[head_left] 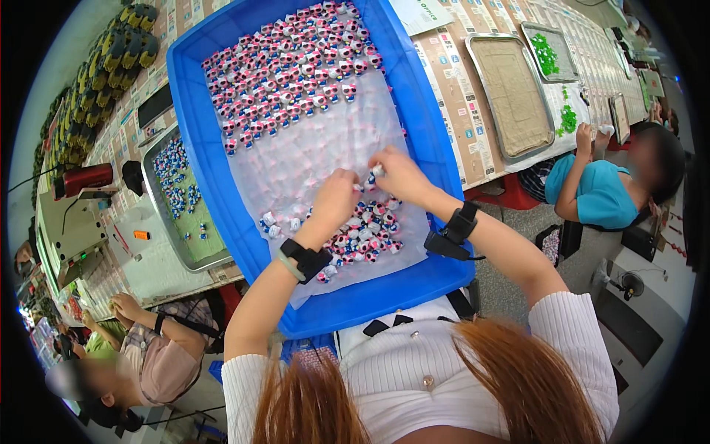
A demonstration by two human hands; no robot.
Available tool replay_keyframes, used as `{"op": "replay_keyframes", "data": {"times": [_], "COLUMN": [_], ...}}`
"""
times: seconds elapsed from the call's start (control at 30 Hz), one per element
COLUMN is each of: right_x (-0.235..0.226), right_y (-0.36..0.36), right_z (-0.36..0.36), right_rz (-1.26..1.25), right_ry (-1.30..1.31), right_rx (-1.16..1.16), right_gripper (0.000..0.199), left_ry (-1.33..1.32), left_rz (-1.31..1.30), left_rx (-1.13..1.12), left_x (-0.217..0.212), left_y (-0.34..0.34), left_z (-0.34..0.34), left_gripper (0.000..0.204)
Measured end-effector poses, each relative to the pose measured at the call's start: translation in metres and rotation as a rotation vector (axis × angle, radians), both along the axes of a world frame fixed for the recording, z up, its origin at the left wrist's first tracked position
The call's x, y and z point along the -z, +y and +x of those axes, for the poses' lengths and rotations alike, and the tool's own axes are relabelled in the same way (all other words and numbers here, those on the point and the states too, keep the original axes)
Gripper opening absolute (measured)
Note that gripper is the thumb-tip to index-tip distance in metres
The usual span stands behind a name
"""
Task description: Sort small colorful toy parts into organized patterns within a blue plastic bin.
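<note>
A large blue plastic bin [325, 316] stands in front of me, lined with a white translucent sheet [296, 170]. Rows of small pink, white and blue figurines [296, 63] stand on the sheet in the bin's far half. My left hand [336, 198] and my right hand [399, 176] are close together above the sheet. A small figurine [376, 172] is pinched in my right fingers. My left fingers are closed near another small piece, partly hidden. Just below my hands lies a loose pile of figurines [366, 233], and a few more lie left of my left wrist.
Left of the bin is a metal tray [222, 259] with blue-and-white pieces. Metal trays [547, 137] lie on the patterned table at right, one with green pieces. Co-workers sit at left [159, 362] and right [603, 189]. A red stool [510, 194] stands at right.
</note>
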State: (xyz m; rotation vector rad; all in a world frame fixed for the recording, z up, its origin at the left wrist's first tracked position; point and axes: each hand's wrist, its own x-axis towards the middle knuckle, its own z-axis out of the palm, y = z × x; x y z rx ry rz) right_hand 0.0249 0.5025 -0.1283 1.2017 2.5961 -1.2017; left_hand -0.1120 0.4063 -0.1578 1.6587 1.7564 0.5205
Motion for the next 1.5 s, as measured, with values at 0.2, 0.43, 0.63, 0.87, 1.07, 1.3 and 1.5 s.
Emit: {"op": "replay_keyframes", "data": {"times": [0.2,0.43,0.63,0.87,1.07,1.3,1.5], "right_x": [-0.018,0.003,0.025,-0.016,0.009,0.012,-0.001], "right_y": [0.057,0.092,0.105,0.040,-0.009,-0.004,0.052], "right_z": [-0.030,-0.077,-0.073,-0.037,-0.030,-0.033,-0.046], "right_rz": [0.161,0.447,0.473,0.043,0.044,0.080,0.598], "right_ry": [0.242,-0.118,-0.075,-0.207,-0.231,-0.047,0.155], "right_rx": [0.337,0.321,0.189,-0.163,-0.139,-0.090,0.285], "right_gripper": [0.023,0.022,0.031,0.028,0.022,0.022,0.020], "left_ry": [-0.273,0.045,0.150,-0.049,-0.136,0.109,0.397], "left_rz": [0.318,0.426,0.450,0.459,0.239,0.408,0.599], "left_rx": [-0.317,-0.198,-0.258,-0.496,-0.540,-0.346,-0.017], "left_x": [-0.011,0.008,0.008,-0.013,-0.013,0.003,0.016], "left_y": [0.071,0.151,0.147,0.065,0.031,0.075,0.118], "left_z": [-0.042,-0.045,-0.039,-0.075,-0.060,-0.034,-0.029], "left_gripper": [0.024,0.032,0.033,0.021,0.016,0.027,0.039]}}
